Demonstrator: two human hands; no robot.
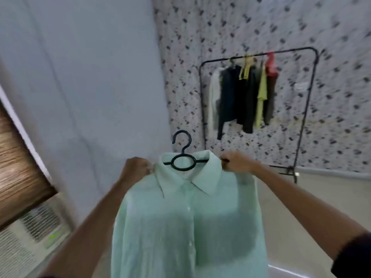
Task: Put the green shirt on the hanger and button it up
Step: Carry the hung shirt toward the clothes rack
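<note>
The left hand [138,167] is closed in a pinch on the shirt's shoulder seam at about nine o'clock from the collar, and the right hand [236,162] is clenched the same way on the opposite shoulder at three o'clock; each set of fingers seems to catch the hanger's arm through the cloth, though the fabric hides that. Between them the green shirt [188,221] hangs in mid-air in front of the person, already draped over the black hanger [183,157], whose ring sits inside the open collar and whose hook rises at twelve o'clock. The placket looks closed below the collar, with small pale buttons down the middle, but blur makes it impossible to say how many are fastened. The likely trouble is a slip: the fabric looks thin and smooth, so letting go of one shoulder to work a button could let the hanger tip and that side slide off. The free hook could also swing and snag the collar. Beyond, at one o'clock and well apart, a black clothes rack [259,101] holds dark, yellow and red garments against a spotted wall [331,27]. A plain curtain [90,77] fills ten o'clock, and an air-conditioning unit [34,233] sits at eight o'clock. Nothing stands between shirt and rack.
</note>
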